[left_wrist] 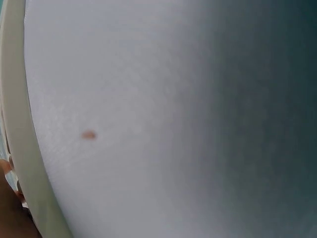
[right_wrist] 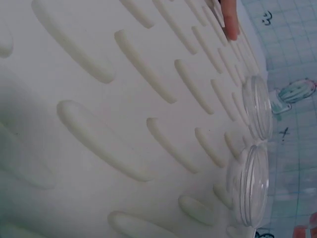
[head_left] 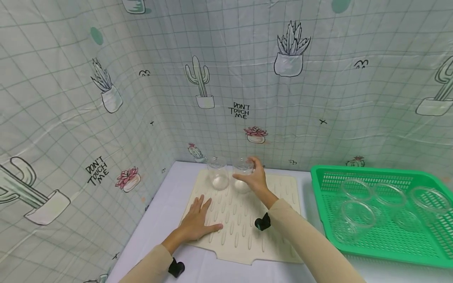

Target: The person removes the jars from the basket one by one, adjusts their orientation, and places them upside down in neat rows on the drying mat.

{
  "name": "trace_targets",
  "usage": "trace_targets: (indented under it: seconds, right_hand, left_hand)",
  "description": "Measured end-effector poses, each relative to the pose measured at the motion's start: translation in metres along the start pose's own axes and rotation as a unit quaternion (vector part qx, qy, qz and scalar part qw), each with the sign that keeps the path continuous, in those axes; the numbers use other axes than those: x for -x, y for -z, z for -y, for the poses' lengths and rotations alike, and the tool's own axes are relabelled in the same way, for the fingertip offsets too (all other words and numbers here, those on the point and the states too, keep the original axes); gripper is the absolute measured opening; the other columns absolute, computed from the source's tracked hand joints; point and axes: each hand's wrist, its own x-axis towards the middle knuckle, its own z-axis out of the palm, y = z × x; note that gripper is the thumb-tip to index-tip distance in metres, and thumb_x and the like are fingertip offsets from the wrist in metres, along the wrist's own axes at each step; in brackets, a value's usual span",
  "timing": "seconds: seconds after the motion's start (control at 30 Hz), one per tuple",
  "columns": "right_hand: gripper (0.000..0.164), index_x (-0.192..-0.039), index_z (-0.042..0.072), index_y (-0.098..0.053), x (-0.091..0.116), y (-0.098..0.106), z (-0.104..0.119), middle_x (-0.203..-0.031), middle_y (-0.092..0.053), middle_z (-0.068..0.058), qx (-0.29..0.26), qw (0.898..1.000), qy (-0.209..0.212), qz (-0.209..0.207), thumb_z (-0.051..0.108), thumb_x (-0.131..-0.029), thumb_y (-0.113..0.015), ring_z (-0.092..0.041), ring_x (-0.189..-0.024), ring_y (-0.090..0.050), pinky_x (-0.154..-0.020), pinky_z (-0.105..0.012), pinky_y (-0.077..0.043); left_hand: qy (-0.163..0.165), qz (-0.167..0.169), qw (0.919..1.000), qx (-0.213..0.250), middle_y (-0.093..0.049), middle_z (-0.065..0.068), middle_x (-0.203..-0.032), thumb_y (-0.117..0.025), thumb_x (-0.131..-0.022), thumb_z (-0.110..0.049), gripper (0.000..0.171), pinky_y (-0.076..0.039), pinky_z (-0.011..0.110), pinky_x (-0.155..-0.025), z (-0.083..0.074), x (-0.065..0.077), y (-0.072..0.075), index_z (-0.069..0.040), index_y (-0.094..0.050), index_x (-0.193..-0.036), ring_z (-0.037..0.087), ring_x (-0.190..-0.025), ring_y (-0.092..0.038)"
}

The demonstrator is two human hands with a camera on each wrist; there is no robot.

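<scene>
Two clear glass jars stand side by side at the back of a cream ridged drying mat (head_left: 233, 236). My right hand (head_left: 256, 179) curls its thumb and fingers around the right-hand jar (head_left: 242, 186). The other jar (head_left: 218, 179) stands just left of it, untouched. Seen from the right wrist, threaded rims show on the near jar (right_wrist: 253, 186) and the far jar (right_wrist: 258, 109), low by the mat; fingertips (right_wrist: 300, 231) appear at the lower right corner. My left hand (head_left: 194, 220) lies spread on the mat's left edge, holding nothing.
A green plastic basket (head_left: 318, 196) to the right holds several clear glass jars (head_left: 357, 214). A white cloth (head_left: 148, 236) covers the table. Cactus-printed curtains (head_left: 226, 70) hang behind and on the left, close to the jars.
</scene>
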Motion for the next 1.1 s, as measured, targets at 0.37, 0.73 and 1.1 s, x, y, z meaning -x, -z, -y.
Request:
trace_targets:
  seconds: [0.37,0.73,1.1]
  right_hand:
    - [0.082,-0.131,0.012,-0.041,0.0003,-0.0012,0.0022,-0.132,-0.043,-0.006,0.007,1.000,0.016,0.004,0.025,-0.064,-0.085,-0.027,-0.121,-0.037,-0.097,-0.044,-0.038]
    - [0.084,-0.133,0.004,-0.040,-0.0002,-0.0021,0.0027,-0.133,-0.044,-0.014,0.050,0.997,0.052,0.019,0.021,-0.063,-0.086,-0.029,-0.119,-0.041,-0.095,-0.046,-0.039]
    - [0.085,-0.135,0.007,-0.038,-0.0047,0.0040,-0.0012,-0.134,-0.041,-0.012,0.031,0.999,0.022,0.015,0.021,-0.065,-0.084,-0.029,-0.117,-0.038,-0.092,-0.046,-0.040]
  left_hand:
    - [-0.003,0.003,1.0000,0.001,-0.003,0.017,-0.152,-0.052,-0.076,-0.070,0.100,-0.014,0.058,-0.106,-0.0048,0.0018,0.0051,-0.009,-0.019,-0.147,0.037,-0.138,0.000]
    - [-0.001,0.006,1.0000,-0.002,-0.003,0.017,-0.152,-0.053,-0.076,-0.070,0.100,-0.014,0.056,-0.106,-0.0046,0.0013,0.0024,-0.010,-0.018,-0.147,0.036,-0.138,0.000]
    - [-0.013,-0.001,0.9999,-0.008,-0.002,0.019,-0.152,-0.051,-0.077,-0.070,0.100,-0.011,0.056,-0.107,-0.0015,0.0014,0.0005,-0.007,-0.018,-0.147,0.038,-0.137,0.000]
